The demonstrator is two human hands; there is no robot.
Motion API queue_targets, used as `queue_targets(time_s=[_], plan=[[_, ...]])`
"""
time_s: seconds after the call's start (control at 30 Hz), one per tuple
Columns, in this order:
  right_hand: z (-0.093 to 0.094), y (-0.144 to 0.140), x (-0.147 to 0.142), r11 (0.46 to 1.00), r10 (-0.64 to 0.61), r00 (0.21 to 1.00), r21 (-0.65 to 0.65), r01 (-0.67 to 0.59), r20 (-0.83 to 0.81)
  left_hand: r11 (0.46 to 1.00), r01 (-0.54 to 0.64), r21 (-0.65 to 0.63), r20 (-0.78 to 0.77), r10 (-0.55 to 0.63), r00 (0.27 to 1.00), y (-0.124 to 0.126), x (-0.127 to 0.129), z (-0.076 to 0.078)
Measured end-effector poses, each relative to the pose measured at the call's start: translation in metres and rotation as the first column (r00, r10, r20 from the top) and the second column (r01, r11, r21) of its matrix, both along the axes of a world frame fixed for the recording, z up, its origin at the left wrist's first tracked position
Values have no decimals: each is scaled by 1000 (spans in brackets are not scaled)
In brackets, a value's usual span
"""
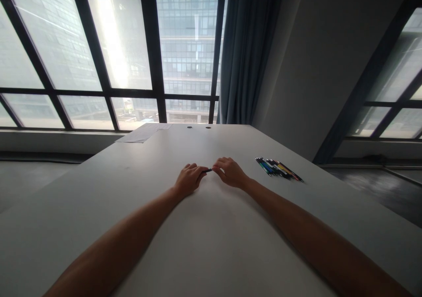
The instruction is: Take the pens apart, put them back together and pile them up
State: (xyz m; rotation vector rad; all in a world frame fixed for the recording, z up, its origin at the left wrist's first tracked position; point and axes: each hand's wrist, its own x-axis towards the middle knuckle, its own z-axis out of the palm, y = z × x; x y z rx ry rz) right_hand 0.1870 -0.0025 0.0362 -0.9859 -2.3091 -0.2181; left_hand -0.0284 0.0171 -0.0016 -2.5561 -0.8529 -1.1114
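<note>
Both hands meet at the middle of the smooth, matte white worktop (211, 244); the left hand (188, 179) curls its fingers around one end of a slim dark pen (208, 170), the right hand (229, 172) pinches the other end, fingers closed on it; the pen lies level between them, just above the surface; to the right, well apart, a fanned cluster of coloured pens (278, 168) rests flat; flat paper sheets (145, 133) sit at the far edge.

Matt, smooth white table (211, 244); glossy plastic pens (278, 168); cloth curtain (247, 51).
</note>
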Motion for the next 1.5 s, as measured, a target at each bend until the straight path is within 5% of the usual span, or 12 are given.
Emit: queue_targets(time_s=[1.5], plan=[[2, -8, -5, 996, -76, 950, 57, 61, 302, 999, 48, 17, -70, -46, 996, -1, -1, 2]])
